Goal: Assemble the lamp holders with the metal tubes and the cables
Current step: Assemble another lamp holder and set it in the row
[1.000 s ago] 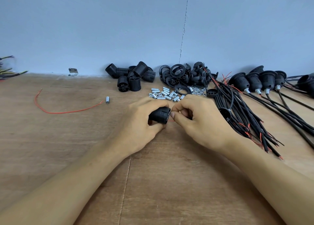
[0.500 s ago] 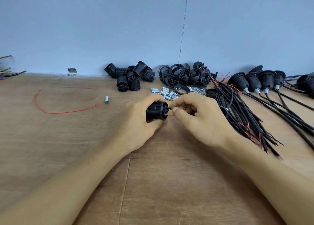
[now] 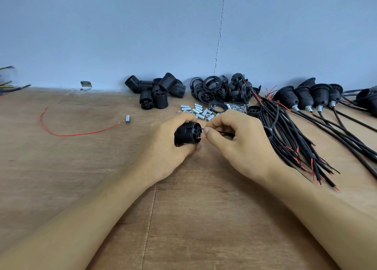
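Wiring step: left hand [image 3: 163,147] grips ribbed black plastic lamp holder [image 3: 186,134]; right hand [image 3: 238,141] pinches black-sheathed cable [image 3: 226,134], red lead entering terminal. Next: seat leads fully.

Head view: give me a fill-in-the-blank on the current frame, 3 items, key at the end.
1. The left hand grips a ribbed black lamp holder lying on its ____.
2. The right hand pinches a cable whose thin ____ wire meets the holder's end.
3. The loose metal tubes lie on the ____ tabletop.

Missing words: side; red; wooden
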`<state>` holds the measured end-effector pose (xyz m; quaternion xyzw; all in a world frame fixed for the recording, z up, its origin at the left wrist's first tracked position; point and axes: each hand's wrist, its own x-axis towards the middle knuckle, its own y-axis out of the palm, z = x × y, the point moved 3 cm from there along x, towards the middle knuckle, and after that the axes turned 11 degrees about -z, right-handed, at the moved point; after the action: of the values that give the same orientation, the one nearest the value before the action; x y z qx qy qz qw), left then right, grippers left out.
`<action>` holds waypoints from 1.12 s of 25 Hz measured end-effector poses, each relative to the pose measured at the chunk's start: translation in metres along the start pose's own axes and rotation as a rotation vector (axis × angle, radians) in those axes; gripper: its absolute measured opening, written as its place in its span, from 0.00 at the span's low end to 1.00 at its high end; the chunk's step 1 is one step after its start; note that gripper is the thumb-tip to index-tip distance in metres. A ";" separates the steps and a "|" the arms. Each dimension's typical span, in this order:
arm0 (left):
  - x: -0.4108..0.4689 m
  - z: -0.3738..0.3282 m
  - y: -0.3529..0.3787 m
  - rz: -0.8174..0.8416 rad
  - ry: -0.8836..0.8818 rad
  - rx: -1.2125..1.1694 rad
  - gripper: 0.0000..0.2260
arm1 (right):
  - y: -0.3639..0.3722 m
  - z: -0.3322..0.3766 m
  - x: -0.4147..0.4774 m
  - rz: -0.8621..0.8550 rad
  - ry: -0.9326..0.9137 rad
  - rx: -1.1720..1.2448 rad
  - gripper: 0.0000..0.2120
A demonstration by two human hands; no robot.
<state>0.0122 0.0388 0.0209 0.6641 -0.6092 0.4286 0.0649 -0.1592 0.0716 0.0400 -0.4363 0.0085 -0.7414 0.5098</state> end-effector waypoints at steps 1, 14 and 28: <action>0.000 0.000 0.000 0.000 0.002 0.001 0.15 | 0.000 0.000 -0.001 -0.011 -0.012 -0.001 0.05; -0.001 -0.001 0.002 -0.010 0.073 0.019 0.15 | 0.003 0.004 -0.001 -0.030 -0.029 -0.026 0.04; 0.000 0.007 0.004 0.013 0.206 0.065 0.17 | 0.006 -0.004 -0.001 0.007 -0.129 -0.033 0.09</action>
<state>0.0118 0.0336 0.0146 0.6145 -0.5893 0.5143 0.1029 -0.1572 0.0679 0.0338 -0.4916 -0.0107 -0.7098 0.5045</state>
